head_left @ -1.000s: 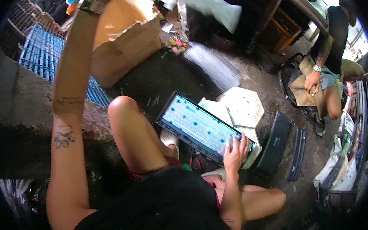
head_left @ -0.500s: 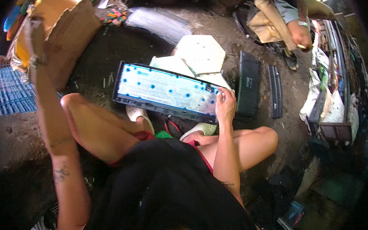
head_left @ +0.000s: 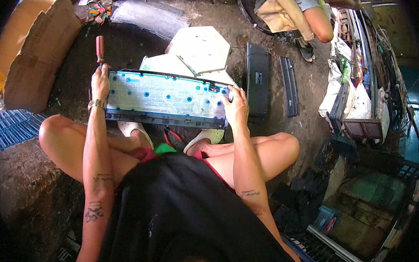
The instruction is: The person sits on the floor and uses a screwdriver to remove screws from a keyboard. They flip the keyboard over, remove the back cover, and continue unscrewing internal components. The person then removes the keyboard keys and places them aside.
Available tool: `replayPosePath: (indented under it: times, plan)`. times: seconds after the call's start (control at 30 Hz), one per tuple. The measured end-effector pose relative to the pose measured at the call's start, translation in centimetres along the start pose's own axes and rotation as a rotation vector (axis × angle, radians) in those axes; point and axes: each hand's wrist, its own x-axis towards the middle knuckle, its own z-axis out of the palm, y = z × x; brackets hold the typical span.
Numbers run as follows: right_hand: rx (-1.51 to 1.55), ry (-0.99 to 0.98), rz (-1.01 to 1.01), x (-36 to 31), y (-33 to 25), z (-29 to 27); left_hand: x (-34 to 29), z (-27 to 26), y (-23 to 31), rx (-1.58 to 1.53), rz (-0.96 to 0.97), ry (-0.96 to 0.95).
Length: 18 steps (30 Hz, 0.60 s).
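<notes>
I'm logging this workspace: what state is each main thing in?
Blue-spotted panel: pale face exposed, held at both ends
Screwdriver: held, red handle pointing away from the wearer
Left hand: closed on screwdriver, at panel's left end
Right hand: gripping panel's right end
Cardboard box: open, edge torn
Black slab: lying on floor
Black strip: lying on floor

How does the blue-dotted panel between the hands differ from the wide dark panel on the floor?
The blue-dotted panel shows a silvery face; the dark panel looks mostly black. The blue-dotted panel runs crosswise, the dark panel lengthwise away from the person. The blue-dotted panel has the left hand and right hand at its ends; the dark panel lies on the floor. Both are long and roughly rectangular.
</notes>
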Motion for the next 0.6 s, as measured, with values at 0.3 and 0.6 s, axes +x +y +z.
replayPosePath:
  times: [0.3, 0.6]
  plan:
    - [-0.119, 0.243, -0.163, 0.1, -3.3, -0.5, -3.4, 4.0, 2.1, -0.359, -0.200, -0.104]
    - [0.200, -0.225, -0.698, -4.7, -15.3, 6.6, -3.9, 3.4, 4.0, -0.906, -0.436, -0.431]
